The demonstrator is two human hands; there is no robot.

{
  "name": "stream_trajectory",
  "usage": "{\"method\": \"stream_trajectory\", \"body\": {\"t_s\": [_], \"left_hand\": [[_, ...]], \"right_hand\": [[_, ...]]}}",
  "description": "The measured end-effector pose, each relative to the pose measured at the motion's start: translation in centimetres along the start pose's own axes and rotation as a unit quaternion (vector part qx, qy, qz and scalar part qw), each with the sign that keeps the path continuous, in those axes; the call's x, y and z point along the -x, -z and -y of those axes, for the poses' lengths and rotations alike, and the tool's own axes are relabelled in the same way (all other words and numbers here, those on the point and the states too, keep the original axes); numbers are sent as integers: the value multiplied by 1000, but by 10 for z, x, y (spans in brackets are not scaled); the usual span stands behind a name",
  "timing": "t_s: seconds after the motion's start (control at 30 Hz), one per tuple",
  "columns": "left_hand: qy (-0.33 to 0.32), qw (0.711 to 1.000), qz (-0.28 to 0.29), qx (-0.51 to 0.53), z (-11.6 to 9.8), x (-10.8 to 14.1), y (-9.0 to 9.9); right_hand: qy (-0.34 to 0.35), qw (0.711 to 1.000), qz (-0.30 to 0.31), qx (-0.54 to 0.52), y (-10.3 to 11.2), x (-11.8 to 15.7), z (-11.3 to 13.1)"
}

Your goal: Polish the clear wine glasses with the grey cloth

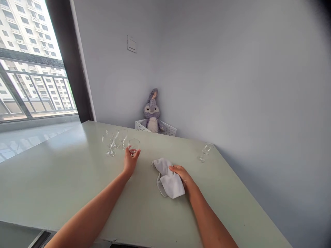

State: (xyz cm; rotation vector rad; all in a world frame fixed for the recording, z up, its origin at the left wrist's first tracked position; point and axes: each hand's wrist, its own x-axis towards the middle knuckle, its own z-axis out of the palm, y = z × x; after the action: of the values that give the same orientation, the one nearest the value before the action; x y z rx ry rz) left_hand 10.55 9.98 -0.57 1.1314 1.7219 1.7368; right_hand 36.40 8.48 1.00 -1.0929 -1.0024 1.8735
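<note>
My left hand [131, 161] is closed around the lower part of a clear glass [134, 142], its fingers showing through the bowl. Just left of it, several clear stemmed glasses [110, 144] stand close together on the pale green table [77, 179]. A light grey cloth [169, 181] is gripped in my right hand [181, 173], bunched and hanging loosely over the tabletop. Another stemmed glass [206, 150] stands apart near the table's right edge.
Behind the table's far edge, a plush rabbit [152, 115] sits in a white perforated basket [169, 130] against the wall. A window with a railing [38, 82] is at the left.
</note>
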Motion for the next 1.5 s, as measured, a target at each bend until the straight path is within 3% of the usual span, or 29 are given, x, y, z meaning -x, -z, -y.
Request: {"method": "stream_trajectory", "body": {"t_s": [0.13,0.3,0.47,0.57,0.73,0.83,0.93,1.07,1.23,1.3,1.37,1.43,1.47,1.5], "left_hand": [[-39,995,48,-80,-6,12,-7],[-79,985,82,-133,-16,26,-9],[-136,971,107,-162,-17,40,-14],[-191,956,125,-183,-19,51,-20],[-247,933,179,-189,-25,62,-24],[-263,921,190,-217,-30,60,-19],[-337,877,227,-257,-41,58,-14],[-421,798,285,-322,-64,62,-11],[-493,744,274,-359,-80,57,1],[-485,742,296,-355,-83,53,7],[-427,767,348,-331,-88,48,15],[-318,780,464,-273,-94,45,23],[-249,766,545,-233,-98,44,27],[-179,732,629,-191,-102,43,30]], "right_hand": [[41,999,-8,-33,-4,0,3],[147,982,-106,-48,-15,6,7],[306,917,-239,88,-32,24,9],[357,883,-233,194,-52,34,3],[343,888,-56,302,-76,40,-9],[292,904,11,312,-73,41,-5],[230,925,81,292,-63,40,2],[200,958,57,196,-56,32,-2],[148,989,15,16,-61,29,-5],[129,991,19,9,-63,38,3],[139,985,42,91,-62,52,13],[161,958,91,220,-58,70,24],[166,938,123,278,-56,78,29],[167,919,153,323,-54,86,33]]}}
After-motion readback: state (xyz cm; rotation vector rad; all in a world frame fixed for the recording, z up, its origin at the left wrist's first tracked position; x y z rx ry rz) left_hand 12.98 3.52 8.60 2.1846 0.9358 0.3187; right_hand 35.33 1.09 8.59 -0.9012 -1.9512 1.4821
